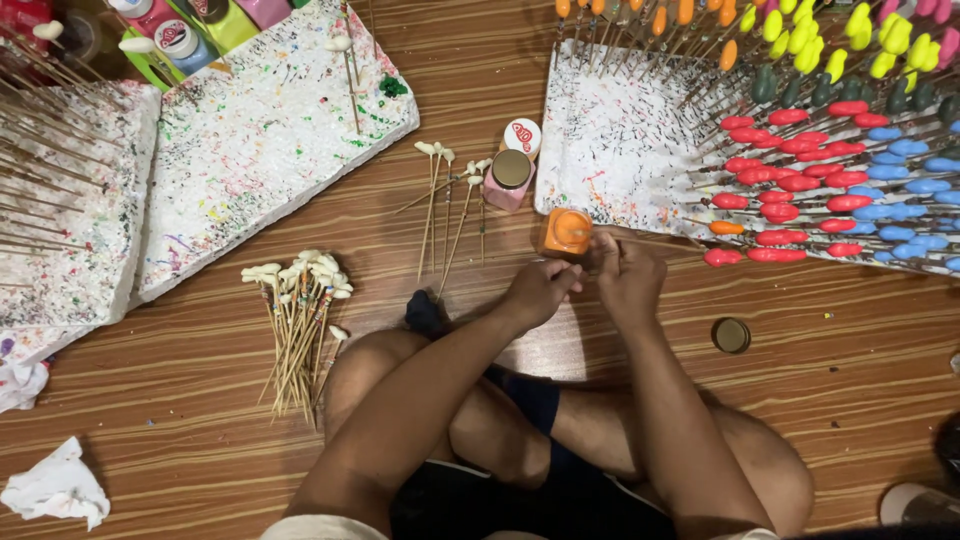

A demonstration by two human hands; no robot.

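A person sits cross-legged on a wooden floor (200,400). Paint-splattered foam boards (270,140) hold painted sticks; a bundle of bare sticks (300,320) lies left. An open orange paint jar (566,231) stands just before both hands. Left hand (540,288) and right hand (628,275) meet, fingers curled closed; what they grip is too small to tell.

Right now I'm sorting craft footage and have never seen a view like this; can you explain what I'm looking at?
The one picture comes from a camera worn on a person's head, looking down at their crossed legs on a wooden floor. The left hand and right hand meet at an open orange paint bottle; what they pinch is too small to tell. Nearby lie a bundle of white-tipped sticks, a pink bottle and a loose lid. A spattered white foam board holds sticks with painted tips.
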